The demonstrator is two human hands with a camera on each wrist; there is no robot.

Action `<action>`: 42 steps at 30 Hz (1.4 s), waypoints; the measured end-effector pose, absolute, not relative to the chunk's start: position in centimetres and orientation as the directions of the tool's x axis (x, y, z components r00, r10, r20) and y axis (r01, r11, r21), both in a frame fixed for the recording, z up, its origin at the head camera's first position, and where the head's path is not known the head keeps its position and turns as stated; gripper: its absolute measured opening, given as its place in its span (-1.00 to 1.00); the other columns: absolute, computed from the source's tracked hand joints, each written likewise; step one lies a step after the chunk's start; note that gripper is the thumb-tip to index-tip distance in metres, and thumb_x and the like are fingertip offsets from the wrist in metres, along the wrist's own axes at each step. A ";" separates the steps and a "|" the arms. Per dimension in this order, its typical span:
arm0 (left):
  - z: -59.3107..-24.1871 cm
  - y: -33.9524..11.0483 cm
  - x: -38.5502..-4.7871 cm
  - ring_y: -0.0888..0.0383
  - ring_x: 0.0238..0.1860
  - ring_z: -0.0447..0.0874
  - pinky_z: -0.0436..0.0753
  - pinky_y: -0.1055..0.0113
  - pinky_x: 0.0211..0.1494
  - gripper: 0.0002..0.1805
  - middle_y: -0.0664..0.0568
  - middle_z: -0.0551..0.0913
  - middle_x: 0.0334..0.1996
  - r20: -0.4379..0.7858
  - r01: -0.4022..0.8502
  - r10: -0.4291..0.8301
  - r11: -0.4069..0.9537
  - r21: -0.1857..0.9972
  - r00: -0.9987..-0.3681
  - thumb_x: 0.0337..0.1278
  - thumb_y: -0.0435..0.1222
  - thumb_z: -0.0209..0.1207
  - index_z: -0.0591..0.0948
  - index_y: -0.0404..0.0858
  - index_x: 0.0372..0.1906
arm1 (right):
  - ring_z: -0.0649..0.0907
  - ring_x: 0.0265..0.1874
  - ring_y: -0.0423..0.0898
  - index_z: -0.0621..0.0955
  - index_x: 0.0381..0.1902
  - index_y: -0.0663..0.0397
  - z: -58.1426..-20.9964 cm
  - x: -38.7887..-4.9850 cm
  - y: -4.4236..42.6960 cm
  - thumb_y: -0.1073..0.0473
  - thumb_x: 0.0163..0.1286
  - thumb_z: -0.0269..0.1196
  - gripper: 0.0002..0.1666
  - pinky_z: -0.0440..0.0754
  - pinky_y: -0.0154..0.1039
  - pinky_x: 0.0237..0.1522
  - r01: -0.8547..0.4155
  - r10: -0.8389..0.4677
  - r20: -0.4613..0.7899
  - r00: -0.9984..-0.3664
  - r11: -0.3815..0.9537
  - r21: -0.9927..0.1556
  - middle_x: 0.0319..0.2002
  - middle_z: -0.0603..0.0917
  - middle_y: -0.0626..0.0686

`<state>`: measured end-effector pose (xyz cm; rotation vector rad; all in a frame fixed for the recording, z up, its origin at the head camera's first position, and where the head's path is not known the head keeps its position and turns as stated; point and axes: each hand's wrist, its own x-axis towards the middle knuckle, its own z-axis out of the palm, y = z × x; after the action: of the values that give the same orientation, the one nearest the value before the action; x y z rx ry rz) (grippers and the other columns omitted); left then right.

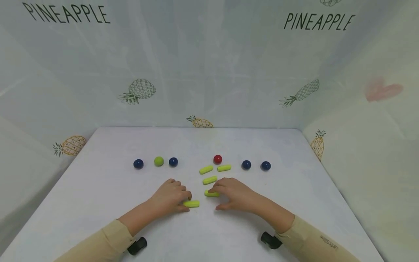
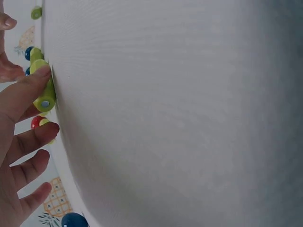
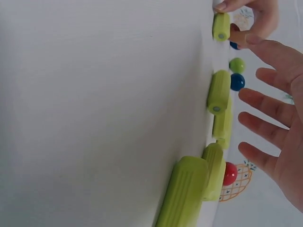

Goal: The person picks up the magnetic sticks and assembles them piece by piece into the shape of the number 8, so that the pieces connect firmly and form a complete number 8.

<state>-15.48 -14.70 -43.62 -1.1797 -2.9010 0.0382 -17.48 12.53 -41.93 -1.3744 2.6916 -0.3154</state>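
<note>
Left hand pinches a lime rod whose pale end disc only the wrist views show; right hand spread.

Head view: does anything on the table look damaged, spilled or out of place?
No, nothing stands out as damaged or spilled. The green rods lie at differing angles, one of them pinched by the left hand, but they and the balls look whole where visible.

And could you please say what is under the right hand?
From above, a lime green cylinder shows partly beneath the right hand; what its palm covers cannot be seen.
</note>
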 end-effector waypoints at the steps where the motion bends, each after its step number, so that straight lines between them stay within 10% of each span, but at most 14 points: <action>1: -43.6 -14.6 -15.5 0.18 -0.28 0.51 0.49 0.11 0.01 -0.66 0.22 0.64 -0.38 -0.004 0.694 0.694 0.720 -0.024 -0.720 -0.04 0.11 0.38 0.70 0.03 -0.21 | 0.50 0.13 -0.16 0.61 0.15 -0.13 -41.9 -17.5 12.5 -0.13 0.15 0.45 -0.39 0.42 -0.15 0.23 -0.792 -0.814 0.004 -0.581 0.565 -0.232 0.05 0.60 -0.18; 42: -42.8 -19.1 -19.0 0.25 -0.48 0.45 0.53 0.32 -0.33 -0.72 0.23 0.56 -0.51 0.076 0.459 0.452 0.877 0.144 -0.889 -0.14 -0.15 0.51 0.69 -0.06 -0.27 | 0.51 0.17 -0.09 0.56 0.23 -0.05 -40.5 -22.5 7.2 0.02 0.21 0.44 -0.38 0.46 -0.16 0.20 -0.492 -0.677 -0.050 -0.734 0.582 -0.648 0.10 0.58 -0.14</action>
<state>-18.97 -19.14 -42.79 -0.7295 -3.0045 -0.2463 -22.51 7.22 -40.52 -0.9590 2.5229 -0.9011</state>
